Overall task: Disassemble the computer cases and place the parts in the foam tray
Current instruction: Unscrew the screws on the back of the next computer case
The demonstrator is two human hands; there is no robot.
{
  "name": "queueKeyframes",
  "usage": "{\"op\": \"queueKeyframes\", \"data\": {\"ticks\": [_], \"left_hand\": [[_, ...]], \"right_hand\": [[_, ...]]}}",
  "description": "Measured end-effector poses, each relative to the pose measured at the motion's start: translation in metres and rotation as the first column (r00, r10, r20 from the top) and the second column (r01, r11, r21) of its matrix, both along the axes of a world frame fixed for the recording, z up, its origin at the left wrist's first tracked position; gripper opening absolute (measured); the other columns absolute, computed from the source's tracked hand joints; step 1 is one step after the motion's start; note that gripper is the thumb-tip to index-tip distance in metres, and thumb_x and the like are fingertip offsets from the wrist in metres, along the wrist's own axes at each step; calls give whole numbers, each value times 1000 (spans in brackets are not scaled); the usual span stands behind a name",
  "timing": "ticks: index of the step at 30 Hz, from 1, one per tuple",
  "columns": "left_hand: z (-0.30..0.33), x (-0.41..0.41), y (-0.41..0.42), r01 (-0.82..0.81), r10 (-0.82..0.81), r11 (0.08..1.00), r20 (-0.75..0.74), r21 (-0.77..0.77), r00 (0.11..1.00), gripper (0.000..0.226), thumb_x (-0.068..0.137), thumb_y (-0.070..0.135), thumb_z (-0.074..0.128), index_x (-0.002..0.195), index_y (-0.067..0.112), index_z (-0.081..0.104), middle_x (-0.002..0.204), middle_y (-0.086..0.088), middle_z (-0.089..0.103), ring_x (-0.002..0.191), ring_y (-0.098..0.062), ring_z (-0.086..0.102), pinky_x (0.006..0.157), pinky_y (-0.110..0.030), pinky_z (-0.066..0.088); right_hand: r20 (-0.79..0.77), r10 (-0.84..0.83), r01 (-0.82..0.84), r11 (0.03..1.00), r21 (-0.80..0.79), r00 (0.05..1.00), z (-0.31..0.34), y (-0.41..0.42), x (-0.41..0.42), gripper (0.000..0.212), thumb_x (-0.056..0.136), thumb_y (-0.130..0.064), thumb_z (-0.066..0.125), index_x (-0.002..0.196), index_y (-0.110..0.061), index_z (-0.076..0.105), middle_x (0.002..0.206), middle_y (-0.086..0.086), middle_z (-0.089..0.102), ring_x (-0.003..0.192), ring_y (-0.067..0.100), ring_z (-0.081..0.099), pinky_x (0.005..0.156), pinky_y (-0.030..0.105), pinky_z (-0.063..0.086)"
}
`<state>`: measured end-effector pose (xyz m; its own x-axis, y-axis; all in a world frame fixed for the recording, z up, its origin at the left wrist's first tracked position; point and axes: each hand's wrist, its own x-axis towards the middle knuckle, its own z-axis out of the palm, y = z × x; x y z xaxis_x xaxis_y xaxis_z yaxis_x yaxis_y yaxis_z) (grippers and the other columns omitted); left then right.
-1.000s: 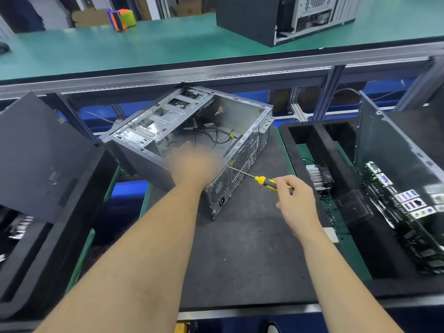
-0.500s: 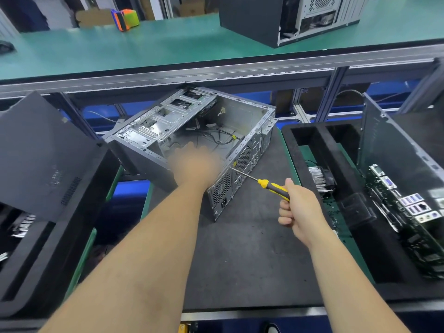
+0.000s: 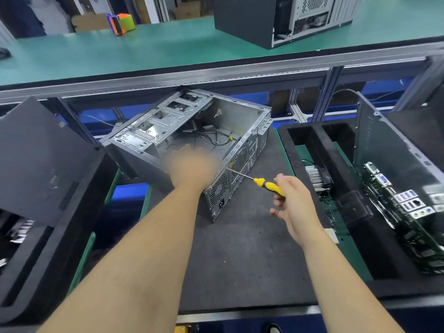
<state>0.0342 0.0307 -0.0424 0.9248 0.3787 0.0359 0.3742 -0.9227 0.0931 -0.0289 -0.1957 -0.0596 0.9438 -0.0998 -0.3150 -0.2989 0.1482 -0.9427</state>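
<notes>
**Right hand with screwdriver at the rear panel of the open case**

The right hand [image 3: 294,205] holds the yellow handle of a screwdriver [image 3: 266,184] between thumb and upper fingers; the lower fingers are spread loosely, so the hold looks light rather than a full fist. The shaft runs up and to the left from this hand, and its tip meets the perforated rear panel of the computer case [image 3: 192,140] at a point near the upper edge, apparently a screw, though the screw itself is too small to confirm. The case lies on its side on the dark mat [image 3: 240,260], open face up, long axis running from near centre toward the far left. The left hand [image 3: 192,167] is blurred and sits at the near rim of the case; whether it grips or merely presses cannot be told. The foam tray [image 3: 336,169] lies to the right of the case, nearer the right hand, and already carries a circuit board [image 3: 396,212] and a heatsink [image 3: 317,176].
</notes>
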Motion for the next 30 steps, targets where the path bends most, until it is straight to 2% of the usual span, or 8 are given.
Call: {"op": "queueKeyframes", "data": {"ticks": [3,8,12,14,19,24,27,30], "left_hand": [[-1,0,0,1,-1,1000,9,-5,1000,51,99,45,25,130,24,59,145,-5,45,127,-35,40,106,-52,27],[-2,1,0,-1,1,1000,3,-14,1000,52,98,46,24,131,24,59,147,-5,43,129,-35,39,108,-53,25],[-2,1,0,-2,2,1000,0,-14,1000,53,98,46,24,133,25,58,150,-5,42,130,-35,38,108,-53,25],[-1,1,0,-5,5,1000,-1,-16,1000,53,98,47,25,134,25,57,153,-5,39,132,-35,37,109,-53,25],[1,-1,0,-1,1,1000,6,-20,1000,52,99,45,26,132,25,59,149,-5,42,131,-35,38,109,-52,25],[2,-2,0,-3,3,1000,10,-26,1000,51,98,44,25,130,25,60,146,-5,44,130,-35,39,108,-52,25],[2,-2,0,-5,5,1000,11,-25,1000,51,98,45,25,131,25,60,148,-5,43,130,-35,39,108,-52,25],[2,-2,0,-8,9,1000,10,-30,1000,52,98,45,25,131,24,60,150,-5,42,131,-35,39,109,-53,25]], "right_hand": [[-308,48,21,976,217,950,0,-4,1,38,104,-46,40,89,-15,55,60,4,41,46,16,29,48,26,34],[-172,72,-46,988,150,982,-5,-2,0,36,105,-26,49,73,-19,33,59,-3,23,47,12,17,41,24,19],[132,155,-99,929,-357,979,-15,-10,-5,25,102,-26,54,79,-14,55,65,-5,47,55,15,37,52,27,39],[226,178,-59,891,-451,958,-18,-10,-7,15,100,-25,56,86,-22,61,68,-16,60,55,4,45,53,20,40],[161,-16,36,992,-118,987,-10,-2,-4,8,98,-25,63,92,-19,64,62,-14,58,50,7,43,61,36,43],[-186,-10,23,998,64,982,-2,3,2,40,104,-49,38,91,-18,60,53,-1,44,40,13,30,42,24,34],[-102,6,0,998,59,995,-4,1,1,32,106,-37,42,83,-16,49,50,-7,32,42,11,21,41,23,21],[123,24,-5,989,-149,992,-9,-1,-1,30,104,-29,48,78,-14,47,54,-10,38,50,13,30,45,26,30]]}}
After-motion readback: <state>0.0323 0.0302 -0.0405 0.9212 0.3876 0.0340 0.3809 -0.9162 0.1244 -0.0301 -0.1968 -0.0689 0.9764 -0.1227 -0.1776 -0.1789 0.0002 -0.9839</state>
